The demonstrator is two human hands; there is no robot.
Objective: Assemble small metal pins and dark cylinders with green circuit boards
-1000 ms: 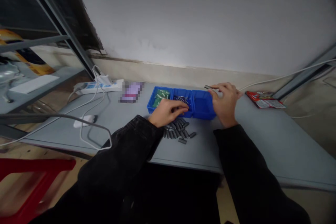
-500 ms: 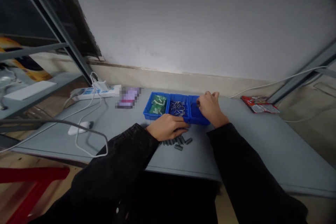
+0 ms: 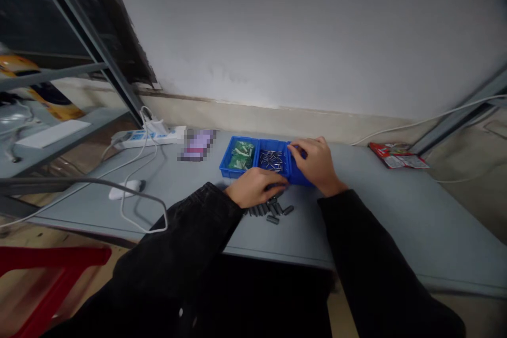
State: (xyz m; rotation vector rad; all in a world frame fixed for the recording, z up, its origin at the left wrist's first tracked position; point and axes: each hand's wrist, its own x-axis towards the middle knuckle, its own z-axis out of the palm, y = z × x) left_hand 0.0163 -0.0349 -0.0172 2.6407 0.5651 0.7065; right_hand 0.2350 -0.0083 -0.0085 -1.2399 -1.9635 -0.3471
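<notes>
Three blue bins stand side by side on the grey table. The left bin [image 3: 227, 171] holds green and white pieces, the middle bin [image 3: 273, 143] small metal pins. My right hand [image 3: 316, 162] is over the right bin [image 3: 300, 177], covering much of it, its thumb and forefinger pinched near the divider; anything between them is too small to make out. At the front of the middle bin is my left hand [image 3: 257, 186], fingers bent together toward the right, their tips unclear. Several dark grey cylinders [image 3: 272, 219] lie on the table below my left hand, partly hidden by it.
Behind the bins rises a wall. To the left lie a pixelated phone [image 3: 200, 145], a white power strip [image 3: 137, 138], a white mouse [image 3: 122, 190] and loose cables. A red packet [image 3: 397, 156] is at the right. A red stool [image 3: 55, 257] stands at lower left.
My right hand has moved left from the right bin toward the divider with the middle bin. My left hand has stayed near the front of the middle bin. The view has shifted slightly.
</notes>
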